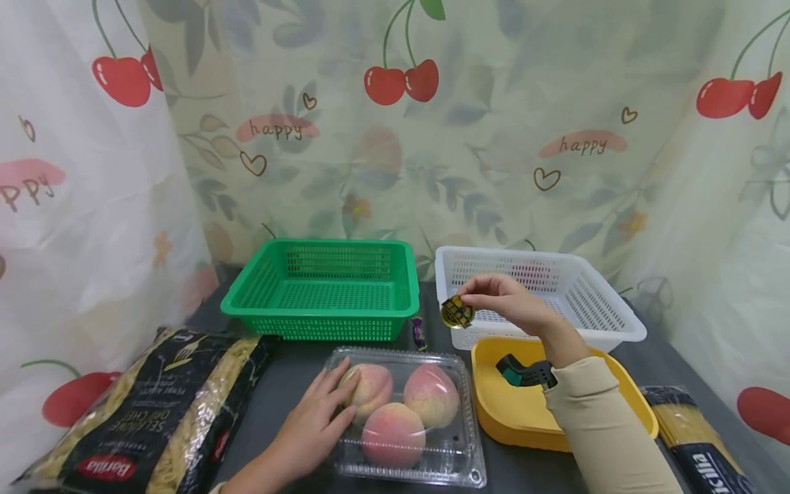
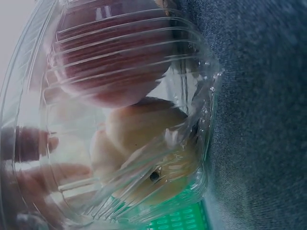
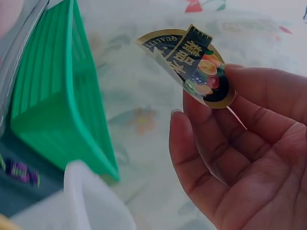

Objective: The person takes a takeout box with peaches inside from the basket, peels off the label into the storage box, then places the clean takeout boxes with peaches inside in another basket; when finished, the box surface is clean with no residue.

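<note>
Peaches point(image 1: 393, 434), three of them, sit inside a clear plastic box point(image 1: 474, 473). We rest our left hand point(image 1: 313, 420) at the box's nine o'clock side, fingers stretched over its top and curled round nothing; the wrist view is blurred by reflecting plastic, so we can't be sure how firmly they press. Up in the air, at the box's one o'clock, our right hand point(image 1: 517, 303) pinches a sticker point(image 1: 457, 314) between thumb and fingertip, the lower fingers loosely bent. It is round, black and gold, printed with fruit, and bent along one side. From the box, a green basket point(image 1: 327, 313) stands at eleven o'clock, a purple-wrapped sweet point(image 1: 419, 334) lies near twelve, a white basket point(image 1: 592, 295) stands between one and two, and a yellow tray point(image 1: 494, 398) at three. A large pasta bag point(image 1: 160, 405) lies farther out at nine.
</note>
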The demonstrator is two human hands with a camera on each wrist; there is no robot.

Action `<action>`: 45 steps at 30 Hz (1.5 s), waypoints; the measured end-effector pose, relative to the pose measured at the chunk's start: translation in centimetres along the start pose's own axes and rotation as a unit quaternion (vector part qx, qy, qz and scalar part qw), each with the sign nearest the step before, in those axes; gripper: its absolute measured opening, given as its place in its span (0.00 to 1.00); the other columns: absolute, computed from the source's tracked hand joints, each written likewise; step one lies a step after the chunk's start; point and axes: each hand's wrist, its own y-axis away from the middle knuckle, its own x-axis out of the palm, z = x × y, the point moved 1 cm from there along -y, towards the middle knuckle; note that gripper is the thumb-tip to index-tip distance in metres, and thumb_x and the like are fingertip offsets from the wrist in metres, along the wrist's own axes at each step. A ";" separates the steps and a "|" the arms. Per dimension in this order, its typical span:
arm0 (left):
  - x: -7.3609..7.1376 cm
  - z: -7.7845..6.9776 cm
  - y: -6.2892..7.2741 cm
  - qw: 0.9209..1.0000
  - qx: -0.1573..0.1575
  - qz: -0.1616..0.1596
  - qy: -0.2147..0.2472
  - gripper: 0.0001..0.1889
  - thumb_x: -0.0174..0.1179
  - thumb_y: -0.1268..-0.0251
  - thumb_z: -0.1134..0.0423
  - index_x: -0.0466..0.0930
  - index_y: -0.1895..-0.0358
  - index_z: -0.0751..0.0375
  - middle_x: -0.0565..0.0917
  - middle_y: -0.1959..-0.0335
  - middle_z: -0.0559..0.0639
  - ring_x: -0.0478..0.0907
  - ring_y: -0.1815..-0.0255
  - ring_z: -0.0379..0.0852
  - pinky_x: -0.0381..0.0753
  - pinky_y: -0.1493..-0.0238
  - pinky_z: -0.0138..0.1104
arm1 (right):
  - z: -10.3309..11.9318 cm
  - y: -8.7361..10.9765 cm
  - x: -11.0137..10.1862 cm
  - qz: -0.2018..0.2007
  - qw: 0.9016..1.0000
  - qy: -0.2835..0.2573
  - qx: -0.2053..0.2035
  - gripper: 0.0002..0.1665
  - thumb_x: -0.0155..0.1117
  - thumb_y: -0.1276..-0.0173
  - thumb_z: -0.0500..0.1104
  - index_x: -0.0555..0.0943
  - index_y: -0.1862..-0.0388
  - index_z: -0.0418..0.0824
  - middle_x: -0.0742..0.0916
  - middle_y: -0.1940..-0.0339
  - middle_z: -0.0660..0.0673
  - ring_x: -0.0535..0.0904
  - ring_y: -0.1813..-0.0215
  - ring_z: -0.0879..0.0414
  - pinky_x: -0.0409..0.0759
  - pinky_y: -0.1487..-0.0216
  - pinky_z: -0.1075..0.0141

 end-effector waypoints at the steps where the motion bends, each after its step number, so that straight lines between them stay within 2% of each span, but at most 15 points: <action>1: 0.0 0.0 0.0 1.000 0.001 -0.001 0.001 0.25 0.48 0.30 0.53 0.63 0.32 0.56 0.55 0.26 0.52 0.46 0.27 0.67 0.54 0.40 0.68 | -0.2 0.3 -0.3 -0.001 1.000 0.005 0.007 0.13 0.53 0.29 0.40 0.77 0.57 0.30 0.84 0.65 0.54 0.78 0.63 0.61 0.78 0.56 0.69; 5: -0.1 0.0 0.0 1.000 0.003 -0.002 0.002 0.25 0.48 0.30 0.52 0.64 0.32 0.55 0.55 0.26 0.52 0.46 0.27 0.67 0.54 0.39 0.68 | -1.2 1.4 -1.2 0.002 1.000 0.017 0.020 0.17 0.53 0.29 0.42 0.78 0.55 0.27 0.86 0.64 0.54 0.80 0.62 0.61 0.79 0.54 0.68; 13: -0.1 0.0 -0.1 1.000 0.007 0.003 0.004 0.26 0.46 0.29 0.50 0.63 0.32 0.54 0.55 0.26 0.52 0.46 0.27 0.67 0.54 0.40 0.68 | -4.4 3.6 -2.9 0.010 0.998 0.025 0.063 0.20 0.53 0.29 0.44 0.78 0.50 0.28 0.87 0.60 0.53 0.82 0.55 0.60 0.77 0.48 0.70; 18: -0.1 0.1 -0.1 1.000 0.010 0.002 0.008 0.26 0.46 0.29 0.51 0.64 0.32 0.55 0.55 0.26 0.53 0.46 0.27 0.67 0.53 0.40 0.68 | -6.3 4.8 -3.6 0.011 0.995 0.033 0.089 0.21 0.54 0.29 0.44 0.79 0.49 0.27 0.87 0.59 0.51 0.82 0.56 0.60 0.78 0.48 0.69; 22: -0.2 0.1 -0.1 1.000 0.012 0.000 0.009 0.26 0.46 0.29 0.51 0.64 0.32 0.56 0.55 0.26 0.53 0.46 0.27 0.68 0.53 0.40 0.69 | -7.3 5.6 -4.1 0.009 0.994 0.027 0.108 0.21 0.54 0.30 0.44 0.78 0.49 0.26 0.86 0.58 0.54 0.81 0.56 0.62 0.78 0.48 0.67; 29: -0.1 0.0 -0.1 1.000 0.010 -0.004 0.007 0.25 0.47 0.29 0.51 0.64 0.32 0.55 0.56 0.26 0.52 0.47 0.27 0.67 0.53 0.40 0.68 | -8.0 6.7 -4.6 0.027 0.994 0.024 0.106 0.20 0.54 0.30 0.44 0.80 0.50 0.29 0.86 0.57 0.54 0.81 0.55 0.61 0.78 0.48 0.65; 37: 0.0 0.1 -0.1 1.000 0.013 -0.005 0.007 0.25 0.46 0.29 0.51 0.64 0.32 0.55 0.55 0.26 0.52 0.47 0.27 0.68 0.53 0.40 0.69 | -8.6 7.6 -4.6 0.071 0.992 0.015 0.101 0.18 0.55 0.31 0.41 0.80 0.51 0.27 0.86 0.55 0.54 0.80 0.52 0.63 0.75 0.48 0.73; 41: 0.0 0.0 -0.1 1.000 0.017 -0.004 0.010 0.26 0.46 0.29 0.50 0.64 0.32 0.56 0.55 0.26 0.53 0.46 0.27 0.68 0.53 0.41 0.69 | -9.0 7.7 -4.7 0.094 0.991 0.020 0.095 0.18 0.55 0.31 0.39 0.79 0.53 0.25 0.87 0.57 0.51 0.81 0.56 0.63 0.76 0.49 0.72; 45: -0.1 0.0 -0.1 1.000 0.017 -0.002 0.014 0.26 0.45 0.29 0.50 0.64 0.32 0.56 0.55 0.26 0.53 0.46 0.27 0.68 0.53 0.40 0.69 | -9.3 7.7 -4.7 0.104 0.988 0.032 0.107 0.19 0.56 0.32 0.40 0.79 0.53 0.23 0.88 0.62 0.50 0.80 0.61 0.63 0.78 0.54 0.68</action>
